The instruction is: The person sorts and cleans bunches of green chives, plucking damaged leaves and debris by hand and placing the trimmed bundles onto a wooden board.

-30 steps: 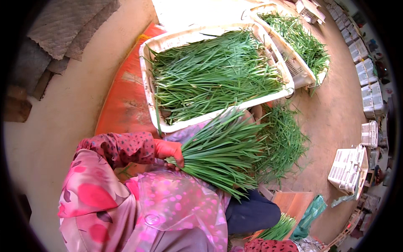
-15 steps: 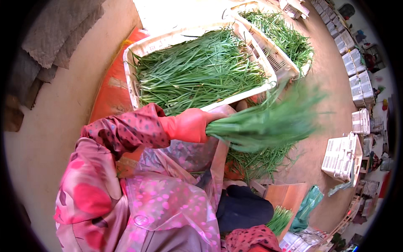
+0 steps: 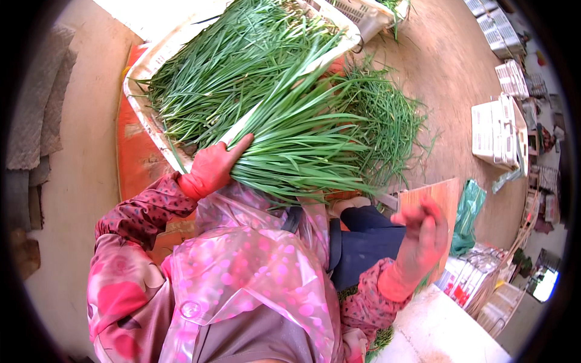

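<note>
My left hand (image 3: 213,166), in an orange-red glove, is closed around the stem ends of a bunch of green chives (image 3: 296,142). The long leaves fan out to the right, across the near rim of a white plastic crate (image 3: 158,136). More chives (image 3: 242,72) lie heaped inside that crate. My right hand (image 3: 423,239), also gloved, is raised at the lower right with its fingers loosely bent and apart. Nothing shows in it. Behind it stands a reddish-brown board (image 3: 445,190), which it partly covers.
Loose chives (image 3: 387,121) are piled on the floor right of the crate. A second crate (image 3: 363,15) stands at the back. White baskets (image 3: 497,136) and a green plastic bag (image 3: 469,218) are farther right. A pale surface (image 3: 448,327) lies at lower right.
The chive bunch, a moving blur before, has come left and nearer and now lies spread out in my left hand. My right hand has risen into view at the lower right. The view has shifted.
</note>
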`<state>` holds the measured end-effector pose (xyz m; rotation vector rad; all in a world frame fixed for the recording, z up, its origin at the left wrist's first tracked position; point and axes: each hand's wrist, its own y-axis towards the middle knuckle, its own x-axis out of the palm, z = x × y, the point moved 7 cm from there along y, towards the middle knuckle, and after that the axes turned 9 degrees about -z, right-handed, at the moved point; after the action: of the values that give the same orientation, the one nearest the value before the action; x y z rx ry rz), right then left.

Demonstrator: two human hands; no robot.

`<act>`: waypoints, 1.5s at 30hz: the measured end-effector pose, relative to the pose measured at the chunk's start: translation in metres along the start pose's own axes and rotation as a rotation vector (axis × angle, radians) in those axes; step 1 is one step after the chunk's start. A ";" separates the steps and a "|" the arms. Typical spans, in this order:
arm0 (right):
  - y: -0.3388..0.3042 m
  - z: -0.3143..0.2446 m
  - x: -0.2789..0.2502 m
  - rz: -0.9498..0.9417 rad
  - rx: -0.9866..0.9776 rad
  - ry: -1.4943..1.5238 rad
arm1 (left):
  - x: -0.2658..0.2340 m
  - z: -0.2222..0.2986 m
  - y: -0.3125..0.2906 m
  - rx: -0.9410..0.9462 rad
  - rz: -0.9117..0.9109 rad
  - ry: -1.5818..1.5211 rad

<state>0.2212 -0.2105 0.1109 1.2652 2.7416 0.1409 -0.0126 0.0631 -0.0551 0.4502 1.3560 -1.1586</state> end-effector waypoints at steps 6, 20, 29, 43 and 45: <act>0.004 0.049 -0.015 0.138 0.333 -0.187 | 0.013 -0.005 -0.003 -0.024 -0.058 0.041; 0.034 0.172 0.086 -0.573 0.261 -0.818 | 0.003 0.002 -0.004 0.003 -0.038 0.025; 0.035 0.181 0.110 -0.390 0.131 -0.501 | 0.000 0.008 -0.001 0.008 -0.029 0.041; 0.040 0.177 0.062 -0.413 0.400 -0.675 | 0.002 0.006 -0.002 -0.008 -0.001 0.021; 0.048 0.170 0.086 -0.562 0.454 -0.796 | 0.001 0.005 -0.005 -0.016 0.001 0.023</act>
<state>0.2266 -0.1082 -0.0568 0.3876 2.3099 -0.8693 -0.0143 0.0568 -0.0536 0.4542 1.3838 -1.1441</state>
